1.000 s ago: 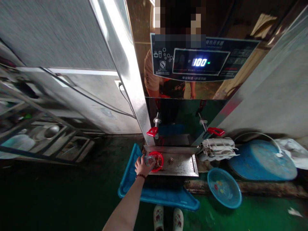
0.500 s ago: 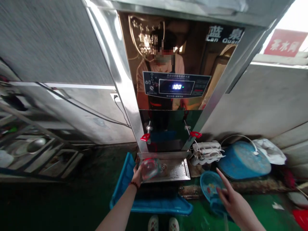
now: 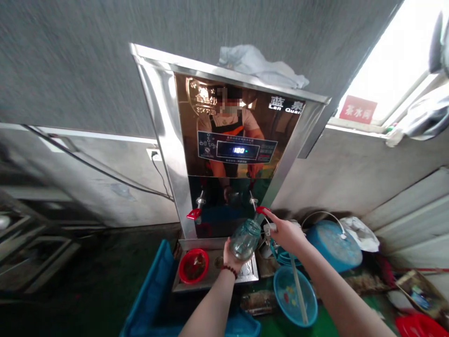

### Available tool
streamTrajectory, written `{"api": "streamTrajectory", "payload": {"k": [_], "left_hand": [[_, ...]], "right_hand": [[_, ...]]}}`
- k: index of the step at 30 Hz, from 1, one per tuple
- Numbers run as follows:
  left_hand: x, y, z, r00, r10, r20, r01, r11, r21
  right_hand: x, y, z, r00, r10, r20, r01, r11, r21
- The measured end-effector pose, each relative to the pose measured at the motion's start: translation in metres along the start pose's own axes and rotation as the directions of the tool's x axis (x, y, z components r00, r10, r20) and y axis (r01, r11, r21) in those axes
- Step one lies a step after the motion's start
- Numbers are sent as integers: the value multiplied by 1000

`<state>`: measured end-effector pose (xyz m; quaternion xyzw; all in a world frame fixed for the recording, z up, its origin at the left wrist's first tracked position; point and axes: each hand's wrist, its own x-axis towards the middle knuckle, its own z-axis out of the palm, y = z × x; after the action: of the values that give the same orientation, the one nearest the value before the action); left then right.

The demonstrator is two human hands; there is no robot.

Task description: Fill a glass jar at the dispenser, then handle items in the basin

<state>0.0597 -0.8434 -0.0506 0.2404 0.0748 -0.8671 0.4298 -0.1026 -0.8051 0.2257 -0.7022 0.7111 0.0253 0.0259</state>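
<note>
My left hand [image 3: 231,257] grips a clear glass jar [image 3: 245,238] and holds it tilted up under the right tap of a steel water boiler [image 3: 231,140]. My right hand [image 3: 286,231] reaches to that tap's red lever [image 3: 262,210], fingertips touching it. A thin stick [image 3: 298,295] hangs below my right forearm; how it is held is unclear. A red strainer bowl [image 3: 193,265] sits on the steel drip tray [image 3: 213,276] under the left red tap [image 3: 193,214]. The display reads 100.
A blue basin [image 3: 294,295] stands on the green floor right of the tray, a blue drum lid [image 3: 336,245] behind it. A blue crate [image 3: 147,299] lies left of the tray. A cloth [image 3: 259,65] rests on top of the boiler. A red tub [image 3: 421,325] is at far right.
My left hand lifted the jar away from the red strainer bowl and moved it right, under the right tap. My right hand came into view and reached up to the red lever.
</note>
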Motion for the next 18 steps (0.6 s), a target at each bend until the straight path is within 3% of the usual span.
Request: {"api": "streamTrajectory", "payload": {"k": [8,18], "left_hand": [[18,-8,21,999,4,32,-3,1000,-29],[21,-9,25,998,9,65,-6,999,-34]], "right_hand": [[3,10,-1,999,-28,18,28,999,-44],[-6,11,1,998,-11,70,15,998,-55]]}}
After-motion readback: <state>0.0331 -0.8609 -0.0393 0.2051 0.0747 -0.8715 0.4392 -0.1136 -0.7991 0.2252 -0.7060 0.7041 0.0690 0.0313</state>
